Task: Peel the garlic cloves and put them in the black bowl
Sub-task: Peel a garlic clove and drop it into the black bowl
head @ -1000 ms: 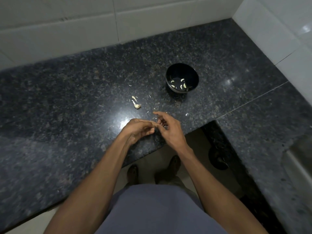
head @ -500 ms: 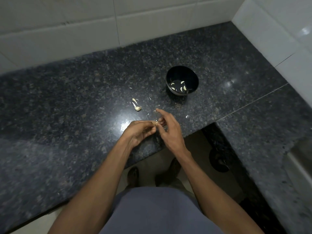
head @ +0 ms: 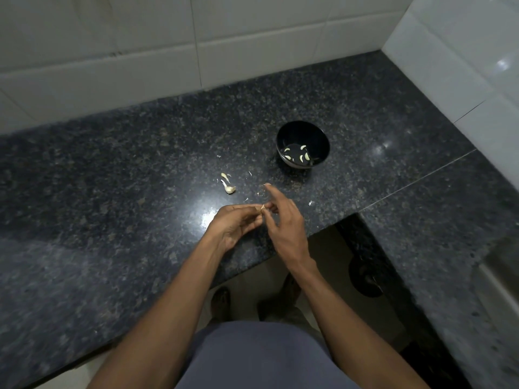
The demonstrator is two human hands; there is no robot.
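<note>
1. Head view, edges and room: a dark speckled granite counter (head: 126, 169) is seen, bounded at the back by a white tiled wall (head: 140, 51) and at the right by a second tiled wall (head: 463, 66). The counter's near edge runs diagonally under the forearms, and a cut-out corner lies just right of the right hand. A wide stretch of bare stone is left open to the left of the hands and between the hands and the back wall.

2. Task things: the black bowl (head: 321, 136) is set on the counter beyond and to the right of the hands, well apart from them; several peeled cloves (head: 307, 156) are lying in its bottom. Loose garlic pieces (head: 229, 188) are lying on the stone just beyond and left of the hands, with small skin flakes (head: 310, 203) scattered near them.

3. The garlic clove (head: 263, 208) being worked is pinched where the two hands meet, above the counter near its front edge; only a small pale tip is visible.

4. Hand pose: the left hand (head: 234, 224) is held with fingers curled, gripping the clove. The right hand (head: 286, 220) is brought against it, thumb and a finger pinching at the clove, the index finger extended towards the bowl. Both forearms are angled inward.
</note>
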